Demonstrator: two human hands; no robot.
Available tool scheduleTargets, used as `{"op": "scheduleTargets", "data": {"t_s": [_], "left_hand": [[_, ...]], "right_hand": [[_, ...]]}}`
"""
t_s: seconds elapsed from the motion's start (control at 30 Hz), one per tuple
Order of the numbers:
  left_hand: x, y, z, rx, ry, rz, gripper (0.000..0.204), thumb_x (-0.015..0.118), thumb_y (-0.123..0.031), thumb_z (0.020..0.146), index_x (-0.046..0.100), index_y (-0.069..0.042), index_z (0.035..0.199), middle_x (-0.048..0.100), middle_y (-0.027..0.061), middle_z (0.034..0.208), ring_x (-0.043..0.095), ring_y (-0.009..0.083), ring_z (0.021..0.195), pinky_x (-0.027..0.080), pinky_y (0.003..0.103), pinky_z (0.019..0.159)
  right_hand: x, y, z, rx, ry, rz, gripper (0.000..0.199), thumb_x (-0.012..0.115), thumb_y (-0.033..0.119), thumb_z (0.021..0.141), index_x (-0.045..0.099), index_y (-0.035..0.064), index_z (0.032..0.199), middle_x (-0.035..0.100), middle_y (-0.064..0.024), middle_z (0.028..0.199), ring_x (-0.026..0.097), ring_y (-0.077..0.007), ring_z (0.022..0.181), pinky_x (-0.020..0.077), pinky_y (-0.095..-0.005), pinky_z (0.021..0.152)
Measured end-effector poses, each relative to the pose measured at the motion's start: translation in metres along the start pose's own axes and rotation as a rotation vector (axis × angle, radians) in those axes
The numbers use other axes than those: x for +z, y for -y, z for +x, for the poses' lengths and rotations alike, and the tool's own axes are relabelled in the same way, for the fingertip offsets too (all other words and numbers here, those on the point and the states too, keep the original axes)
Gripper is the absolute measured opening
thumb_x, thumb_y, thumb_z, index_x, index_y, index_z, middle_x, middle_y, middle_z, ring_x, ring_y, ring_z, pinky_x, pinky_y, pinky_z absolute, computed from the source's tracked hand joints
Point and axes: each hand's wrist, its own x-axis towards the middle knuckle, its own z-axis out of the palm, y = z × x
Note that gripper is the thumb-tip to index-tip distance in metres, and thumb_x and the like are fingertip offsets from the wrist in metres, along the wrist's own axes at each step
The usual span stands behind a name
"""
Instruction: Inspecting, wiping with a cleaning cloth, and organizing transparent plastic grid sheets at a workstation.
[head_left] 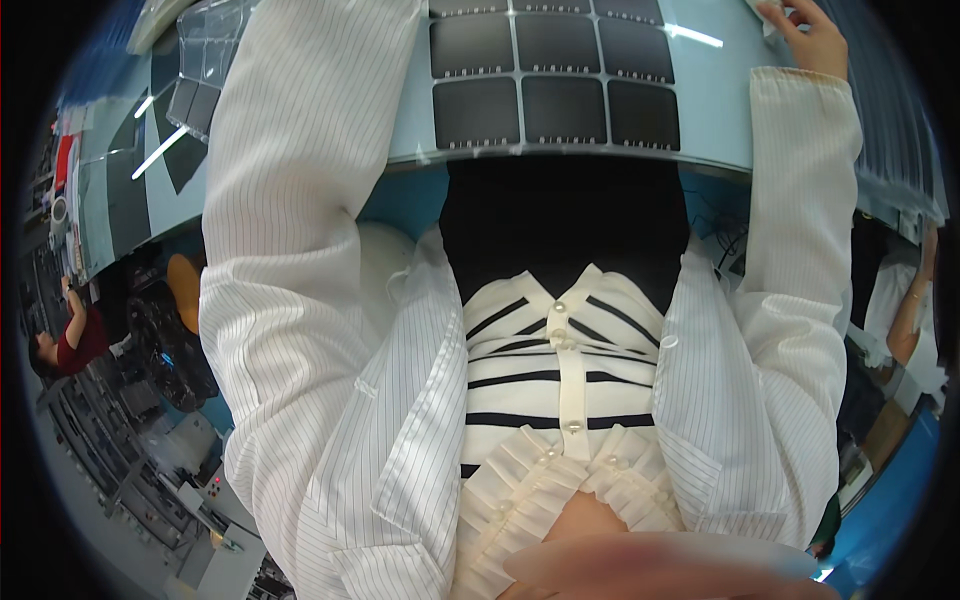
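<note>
Near the top right edge, my right hand (815,45) has its fingers closed on a small white piece (767,18), partly cut off by the frame, so I cannot tell what it is. Dark rectangular plates (565,112) with rounded corners lie in neat rows on the pale blue table (715,125). They are left of my right hand, and the farthest row is cut by the top edge. My left sleeve (310,100) reaches forward past the top edge, and the hand at its end is out of view.
Left of my left arm stands a clear plastic tray (210,55) with compartments and a dark piece at its near end. Clear plastic sheeting (895,120) hangs at the right. A person in a dark red top (82,335) is at far left, beside a black bag (170,345).
</note>
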Motion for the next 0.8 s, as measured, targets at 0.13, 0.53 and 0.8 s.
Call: {"op": "scheduleTargets", "data": {"t_s": [0.13, 0.53, 0.8], "left_hand": [[0.009, 0.002, 0.011, -0.080, -0.031, 0.013, 0.035, 0.052, 0.004, 0.088, 0.052, 0.001, 0.123, 0.056, 0.0063, 0.118, 0.051, 0.0135, 0.109, 0.039, 0.026, 0.094], [-0.004, 0.012, 0.005, -0.095, -0.060, -0.040, 0.037, 0.054, 0.001, 0.088, 0.051, -0.003, 0.125, 0.057, 0.0070, 0.115, 0.052, 0.0131, 0.105, 0.042, 0.025, 0.089], [0.002, 0.021, 0.024, -0.069, -0.028, -0.050, 0.037, 0.055, 0.000, 0.088, 0.052, -0.002, 0.124, 0.058, 0.0061, 0.114, 0.053, 0.0138, 0.106, 0.041, 0.027, 0.092]], "right_hand": [[0.006, -0.062, 0.034, -0.064, 0.068, 0.097, 0.027, 0.072, 0.006, 0.078, 0.067, -0.0020, 0.103, 0.064, -0.0072, 0.087, 0.054, -0.0151, 0.073, 0.0451, -0.0245, 0.066], [0.008, 0.089, -0.107, -0.894, 0.454, 0.584, 0.022, 0.073, 0.004, 0.070, 0.066, 0.0007, 0.090, 0.058, -0.0099, 0.082, 0.059, -0.0225, 0.066, 0.0467, -0.0287, 0.058], [0.051, 0.069, -0.044, -0.659, 0.240, 0.412, 0.019, 0.069, 0.008, 0.075, 0.066, 0.0016, 0.093, 0.058, -0.0119, 0.085, 0.060, -0.0300, 0.075, 0.0478, -0.0340, 0.066]]}}
